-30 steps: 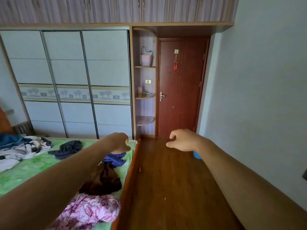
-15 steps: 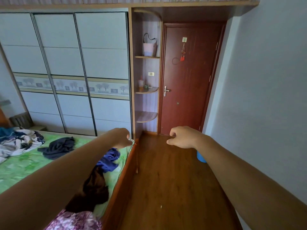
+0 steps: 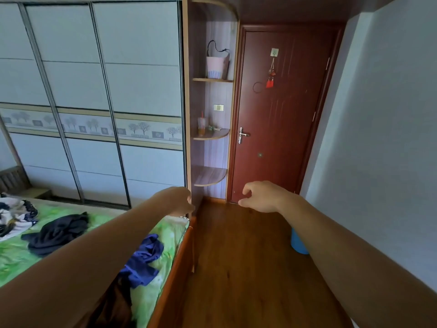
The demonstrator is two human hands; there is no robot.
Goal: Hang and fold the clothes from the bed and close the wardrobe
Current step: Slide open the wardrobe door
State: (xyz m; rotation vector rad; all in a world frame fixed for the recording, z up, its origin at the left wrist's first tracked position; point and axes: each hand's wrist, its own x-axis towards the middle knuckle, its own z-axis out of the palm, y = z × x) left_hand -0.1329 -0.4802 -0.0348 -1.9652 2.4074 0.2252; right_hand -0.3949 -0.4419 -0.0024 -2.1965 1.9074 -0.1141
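A pale grey sliding-panel wardrobe with a tree-print band (image 3: 94, 91) fills the left of the room, and all its visible panels look drawn across. Right of it stand curved wooden corner shelves (image 3: 210, 177) and a shut red-brown door (image 3: 283, 129). A glossy wooden floor (image 3: 248, 268) runs up to them.

Low on the left is a wooden-framed bed under a green leaf-print sheet (image 3: 14, 259), and the clothes lie on it unsorted. There is a white and dark patterned heap (image 3: 14, 214) at the far left and a crumpled black garment (image 3: 56, 233) mid-bed. A bunched royal-blue garment (image 3: 144, 256) lies by the near rail, with a brown garment (image 3: 115, 306) just below it, partly hidden by the forearm.

The person's left hand (image 3: 177, 201) hangs above the bed's foot corner, fingers loosely curled, with nothing seen in it. The right hand (image 3: 262, 197) hovers over the floor, thumb and forefinger hooked apart around nothing.

All the clothing lies left of and below both hands, so the left hand is nearer. The blue garment lies closest, down and back along that forearm, its length following the bed rail.

Compared with half a second earlier, the wardrobe and door loom larger, the overhead cupboards have left the picture and the pink floral garment at the bottom edge is gone. The hands hold much the same pose.
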